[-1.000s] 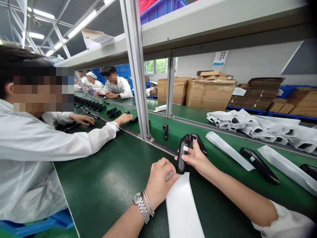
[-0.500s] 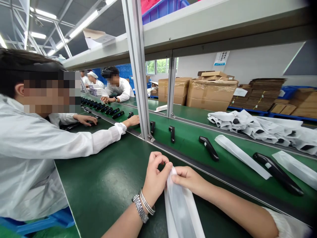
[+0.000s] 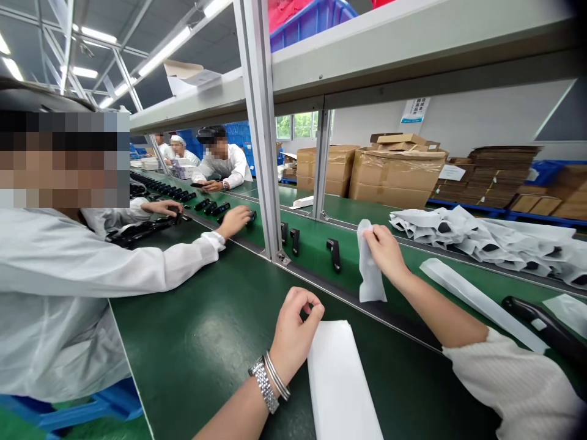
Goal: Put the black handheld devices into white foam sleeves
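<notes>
My right hand (image 3: 387,250) pinches the top of a limp, whitish translucent sleeve (image 3: 370,278), which hangs over the near edge of the green belt. Low in the middle, my left hand (image 3: 297,333) has its thumb and forefinger closed in a ring, with nothing visible between them. Just beside it lies a flat stack of white sleeves (image 3: 342,379) on the green table. On the belt, a black angled handheld device (image 3: 334,253) lies left of the hanging sleeve. Right of my right forearm are another white sleeve (image 3: 481,302) and a larger-looking black device (image 3: 545,324).
A metal post (image 3: 261,134) rises from the table edge and meets an overhead shelf (image 3: 413,46). Bagged devices (image 3: 477,241) lie heaped behind the belt. At left, a co-worker's hand (image 3: 236,221) reaches over the belt near a row of black devices (image 3: 213,208).
My right hand has moved up and right from the stack, taking one sleeve with it. My left hand stays near the stack. The devices and sleeves on the belt have shifted right.
</notes>
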Demonstrator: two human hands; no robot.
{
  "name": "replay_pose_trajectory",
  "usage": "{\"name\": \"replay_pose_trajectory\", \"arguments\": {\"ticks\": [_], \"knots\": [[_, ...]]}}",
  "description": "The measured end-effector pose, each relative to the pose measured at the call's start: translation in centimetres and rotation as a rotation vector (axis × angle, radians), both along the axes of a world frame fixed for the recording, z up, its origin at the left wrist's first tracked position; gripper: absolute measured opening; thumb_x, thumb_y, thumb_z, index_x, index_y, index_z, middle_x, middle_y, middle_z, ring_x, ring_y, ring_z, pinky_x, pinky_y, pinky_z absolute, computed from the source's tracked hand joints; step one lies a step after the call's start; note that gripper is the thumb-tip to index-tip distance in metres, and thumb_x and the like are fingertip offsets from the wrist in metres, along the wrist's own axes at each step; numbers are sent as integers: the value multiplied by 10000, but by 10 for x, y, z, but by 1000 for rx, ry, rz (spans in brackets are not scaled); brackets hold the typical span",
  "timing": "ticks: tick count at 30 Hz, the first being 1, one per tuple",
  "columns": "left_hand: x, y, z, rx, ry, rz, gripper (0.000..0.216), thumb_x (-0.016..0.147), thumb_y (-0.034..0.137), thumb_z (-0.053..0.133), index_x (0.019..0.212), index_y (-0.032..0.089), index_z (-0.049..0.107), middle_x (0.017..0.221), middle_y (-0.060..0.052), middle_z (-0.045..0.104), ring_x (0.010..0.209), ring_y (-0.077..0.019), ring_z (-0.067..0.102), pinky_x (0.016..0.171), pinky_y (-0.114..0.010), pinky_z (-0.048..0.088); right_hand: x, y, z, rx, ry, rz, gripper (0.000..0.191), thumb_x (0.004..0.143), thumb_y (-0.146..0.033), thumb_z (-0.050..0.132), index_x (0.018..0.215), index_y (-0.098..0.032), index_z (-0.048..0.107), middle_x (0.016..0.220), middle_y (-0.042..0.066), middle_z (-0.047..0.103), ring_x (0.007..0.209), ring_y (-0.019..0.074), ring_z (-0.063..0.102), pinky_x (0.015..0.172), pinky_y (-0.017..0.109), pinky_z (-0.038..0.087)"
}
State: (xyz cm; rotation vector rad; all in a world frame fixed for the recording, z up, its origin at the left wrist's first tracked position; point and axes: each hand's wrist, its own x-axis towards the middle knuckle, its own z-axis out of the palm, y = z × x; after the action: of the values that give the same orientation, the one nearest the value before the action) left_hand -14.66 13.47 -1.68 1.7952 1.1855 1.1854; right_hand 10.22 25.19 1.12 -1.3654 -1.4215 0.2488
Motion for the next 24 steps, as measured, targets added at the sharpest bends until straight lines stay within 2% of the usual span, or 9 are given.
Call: {"name": "replay_pose_trajectory", "arguments": {"ticks": [2, 4, 7, 10, 12, 15, 20, 24], "knots": [[0, -1, 2, -2, 32, 5, 110, 880, 217, 504, 788, 194, 560, 888, -20, 522, 816, -152, 510, 719, -278, 424, -1, -3, -11, 24, -95, 30, 158, 819, -331, 515, 883, -219, 606, 1032, 80, 579, 1051, 274, 518, 941, 408, 377], [-1, -3, 3, -4, 113, 19, 99, 879, 221, 497, 813, 199, 568, 911, -20, 531, 817, -155, 515, 727, -289, 419, -7, -13, -27, 8, -198, 105, 229, 829, -283, 497, 1022, -229, 608, 1136, 89, 551, 1113, 268, 506, 972, 413, 374], [-3, -3, 4, 1, 325, 67, 43, 845, 224, 531, 839, 209, 570, 924, -10, 538, 811, -164, 522, 775, -328, 397, -20, -28, -51, -70, -280, 265, 246, 858, -251, 468, 1066, -247, 600, 1147, 73, 547, 1109, 245, 524, 961, 402, 408], [-6, -3, 3, -20, 534, 87, 73, 776, 246, 608, 814, 206, 560, 889, -9, 541, 851, -201, 534, 782, -349, 367, -34, -32, -63, -152, -290, 366, 240, 868, -227, 459, 1064, -251, 595, 1133, 56, 562, 1079, 222, 548, 926, 381, 445], [-7, -3, 2, -60, 618, 56, 119, 734, 251, 649, 783, 201, 553, 853, -8, 552, 860, -219, 539, 769, -345, 351, -42, -28, -65, -206, -319, 382, 252, 871, -211, 456, 1087, -244, 582, 1150, 55, 561, 1084, 206, 552, 930, 366, 448], [-6, -4, 1, -87, 654, 1, 67, 752, 202, 617, 747, 195, 550, 809, 0, 576, 836, -210, 546, 759, -332, 330, -56, -15, -62, -285, -380, 386, 300, 875, -200, 466, 1160, -239, 552, 1166, 63, 561, 1106, 194, 550, 942, 342, 439], [-4, -2, -1, -19, 649, -29, 152, 852, 178, 508, 718, 195, 578, 780, -3, 593, 809, -192, 543, 744, -324, 314, -85, 21, -58, -370, -420, 339, 404, 872, -299, 536, 1276, -292, 526, 1116, 85, 567, 1096, 271, 543, 884, 397, 438], [-3, 1, -3, 31, 647, -21, 245, 906, 237, 486, 681, 189, 570, 752, -6, 596, 787, -188, 538, 734, -324, 311, -101, 53, -57, -430, -386, 255, 325, 849, -337, 586, 1168, -280, 612, 1096, 99, 562, 1127, 316, 495, 912, 435, 393]]}}
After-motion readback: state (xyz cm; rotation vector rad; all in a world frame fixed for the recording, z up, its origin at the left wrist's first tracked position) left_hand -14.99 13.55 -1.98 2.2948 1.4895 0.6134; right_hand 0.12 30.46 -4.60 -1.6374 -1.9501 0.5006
